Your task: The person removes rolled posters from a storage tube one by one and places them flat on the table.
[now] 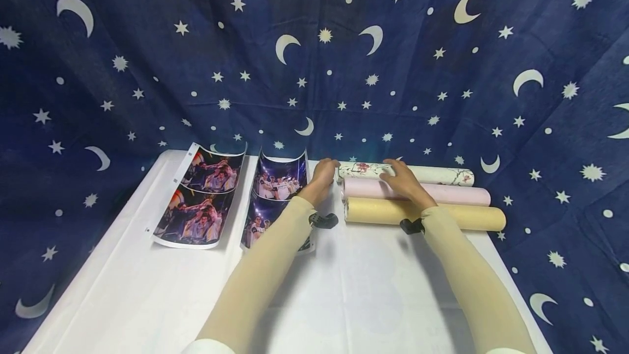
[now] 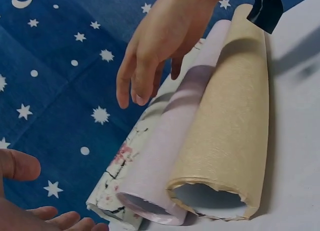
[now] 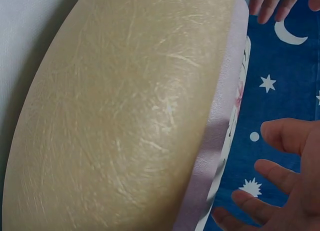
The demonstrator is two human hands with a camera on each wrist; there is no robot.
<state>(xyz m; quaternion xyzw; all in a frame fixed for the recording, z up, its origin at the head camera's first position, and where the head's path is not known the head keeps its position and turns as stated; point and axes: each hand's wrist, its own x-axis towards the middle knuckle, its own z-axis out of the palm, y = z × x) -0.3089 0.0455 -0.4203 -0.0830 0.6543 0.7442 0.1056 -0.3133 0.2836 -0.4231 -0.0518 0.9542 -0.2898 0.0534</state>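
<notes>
Three rolls of what looks like wallpaper lie side by side. The white one with red blossoms is farthest back, a pale pink roll is in the middle, and a yellow roll is nearest. My left hand is by the left end of the floral roll, its thumb spread from the fingers in the left wrist view. Above the pink and floral rolls hovers my right hand; its fingers hang loosely bent in the left wrist view and grip nothing. Whether either hand touches the floral roll, I cannot tell.
Two curling printed photo sheets, one at the far left and one beside my left forearm, lie on the white table. A dark blue curtain with moons and stars hangs behind the table's back edge.
</notes>
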